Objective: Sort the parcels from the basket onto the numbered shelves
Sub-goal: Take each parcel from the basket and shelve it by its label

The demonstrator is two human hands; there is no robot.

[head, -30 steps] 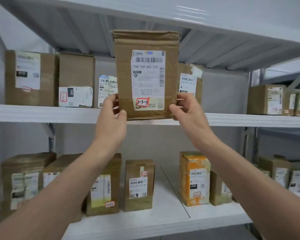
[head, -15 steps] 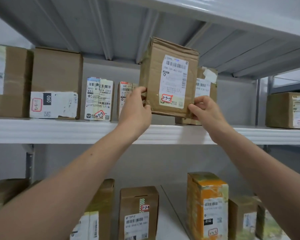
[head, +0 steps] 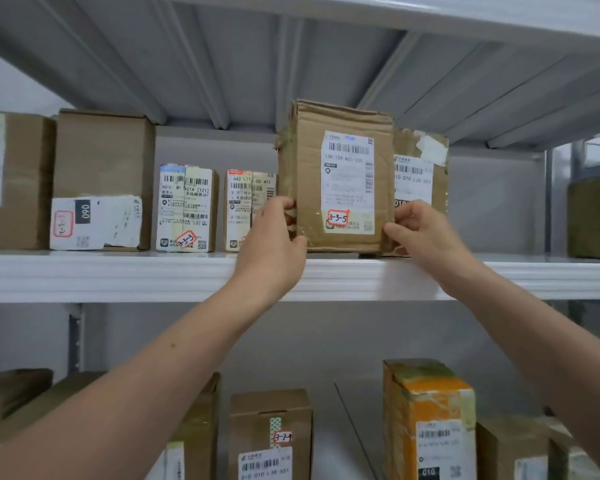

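Risk lies in the tight slot: the parcel marked 3-3-5 [head: 336, 181] stands upright at the front of the upper shelf [head: 118, 275], base apparently on it, between a small labelled box [head: 246, 209] on its left and a taller brown box [head: 420, 168] just behind its right side, so a careless push could, I judge, knock a neighbour over, or an early release could let it tip forward off the edge. The left hand [head: 271, 251] pinches the parcel's lower left edge with curled fingers and thumb, and the right hand [head: 426, 233] grips its lower right corner likewise, both closed narrowly on cardboard.
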